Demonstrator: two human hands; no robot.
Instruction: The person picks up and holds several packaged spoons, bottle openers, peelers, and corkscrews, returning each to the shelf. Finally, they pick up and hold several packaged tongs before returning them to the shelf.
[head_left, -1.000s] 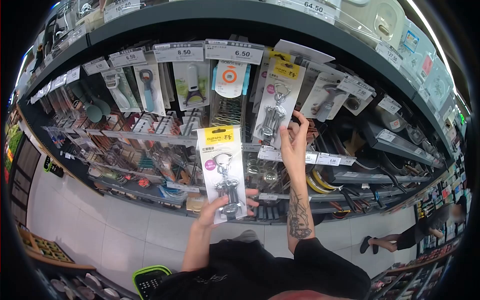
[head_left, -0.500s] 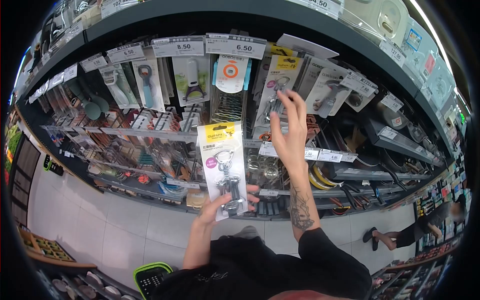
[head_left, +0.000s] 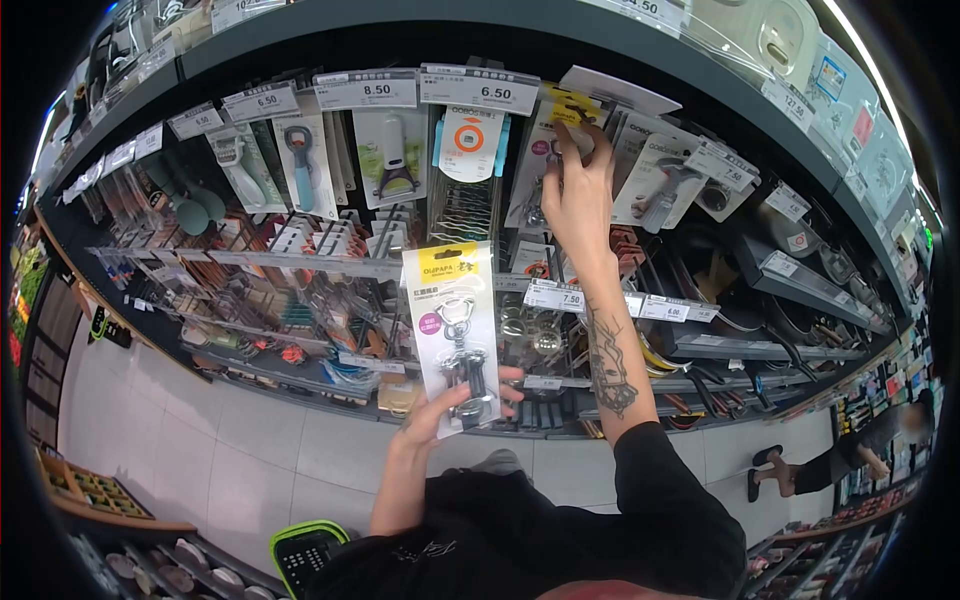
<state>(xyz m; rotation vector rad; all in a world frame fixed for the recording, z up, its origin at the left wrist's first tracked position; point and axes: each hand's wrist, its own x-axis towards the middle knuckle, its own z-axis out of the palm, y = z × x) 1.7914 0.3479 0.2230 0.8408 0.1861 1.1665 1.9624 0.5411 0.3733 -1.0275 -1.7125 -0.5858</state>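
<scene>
The right hand has risen toward 12 o'clock: a second ago it held the lower edge of a hanging corkscrew card near the price rail; now its fingers grip that card's yellow header at the hook. The card, earlier tilted out, now hangs flatter among its neighbours. The forearm is stretched out further.

dark store shelving, hanging carded utensils, price tags

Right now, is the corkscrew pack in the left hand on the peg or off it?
Off. The left hand holds the corkscrew pack upright by its bottom edge, in front of the shelves and clear of the pegs.
</scene>
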